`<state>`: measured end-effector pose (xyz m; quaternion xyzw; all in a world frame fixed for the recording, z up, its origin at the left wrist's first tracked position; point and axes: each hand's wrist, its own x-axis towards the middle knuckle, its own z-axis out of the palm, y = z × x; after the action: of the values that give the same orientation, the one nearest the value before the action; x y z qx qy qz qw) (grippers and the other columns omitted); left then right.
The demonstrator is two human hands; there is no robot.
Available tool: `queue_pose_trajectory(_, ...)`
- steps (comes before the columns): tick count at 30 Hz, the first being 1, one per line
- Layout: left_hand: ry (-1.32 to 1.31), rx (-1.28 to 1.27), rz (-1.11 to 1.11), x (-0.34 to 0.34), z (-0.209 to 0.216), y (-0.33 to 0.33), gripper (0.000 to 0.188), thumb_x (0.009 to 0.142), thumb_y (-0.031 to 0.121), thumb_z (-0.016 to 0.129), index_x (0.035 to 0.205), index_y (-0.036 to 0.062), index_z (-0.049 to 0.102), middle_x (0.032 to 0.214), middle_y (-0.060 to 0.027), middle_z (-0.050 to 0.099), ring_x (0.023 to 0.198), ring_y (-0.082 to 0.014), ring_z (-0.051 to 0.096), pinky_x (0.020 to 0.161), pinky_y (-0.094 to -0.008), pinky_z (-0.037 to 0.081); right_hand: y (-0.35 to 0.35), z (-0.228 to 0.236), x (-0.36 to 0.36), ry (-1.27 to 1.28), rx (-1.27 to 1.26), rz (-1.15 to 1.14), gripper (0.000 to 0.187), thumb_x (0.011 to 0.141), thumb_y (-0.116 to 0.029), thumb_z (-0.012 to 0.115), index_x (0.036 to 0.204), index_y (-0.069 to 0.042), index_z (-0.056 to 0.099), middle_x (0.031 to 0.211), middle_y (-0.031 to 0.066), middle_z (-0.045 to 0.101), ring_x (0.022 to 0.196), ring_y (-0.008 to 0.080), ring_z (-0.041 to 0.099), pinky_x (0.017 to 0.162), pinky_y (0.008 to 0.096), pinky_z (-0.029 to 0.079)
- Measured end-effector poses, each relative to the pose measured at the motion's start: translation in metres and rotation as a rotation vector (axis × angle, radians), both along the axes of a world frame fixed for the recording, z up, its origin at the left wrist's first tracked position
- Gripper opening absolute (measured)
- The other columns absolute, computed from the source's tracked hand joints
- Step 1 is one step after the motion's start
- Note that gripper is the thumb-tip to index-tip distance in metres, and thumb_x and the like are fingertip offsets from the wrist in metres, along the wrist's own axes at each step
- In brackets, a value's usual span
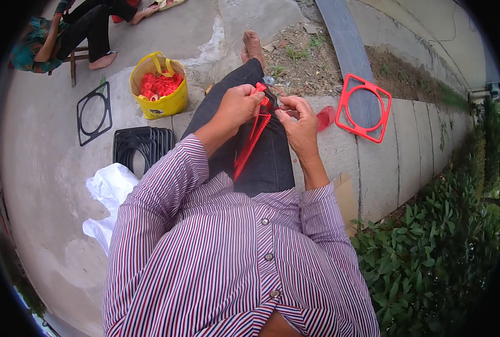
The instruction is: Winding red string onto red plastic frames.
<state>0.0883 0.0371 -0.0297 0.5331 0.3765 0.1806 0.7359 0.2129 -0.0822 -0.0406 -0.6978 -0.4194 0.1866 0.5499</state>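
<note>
A red plastic frame point(250, 145) stands edge-on across my lap, on my dark trousers. My left hand point(237, 106) grips its top edge. My right hand point(297, 121) pinches at the same top corner, fingertips beside the left hand's, on a small part too small to make out. A second red square frame with a ring inside point(364, 108) lies flat on the concrete ledge to my right, with a small red piece point(324, 118) beside it.
A yellow bag point(159, 87) of small red parts stands on the pavement to my left. Black frames lie stacked point(142, 146) and one alone point(94, 112). A white plastic bag point(110, 191) lies near. Another person sits at the top left point(64, 33). Green shrubs point(441, 247) on the right.
</note>
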Motion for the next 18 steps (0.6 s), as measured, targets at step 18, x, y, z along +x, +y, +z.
queue_pose_trajectory(18,0.072,-0.383,-0.208,0.018,-0.009,0.003,0.013,0.083,0.019,0.055,0.075,0.0104,0.049,0.065,-0.0025,0.051,0.042,-0.0067,0.032,0.038,-0.0228,0.019,-0.173,0.096,-0.003,0.761,0.344,0.298,0.020,0.090,-0.021,0.062,0.092,-0.003,0.053,0.068,0.0031,0.051,0.049,0.0111,0.036,0.049,0.0283,0.031)
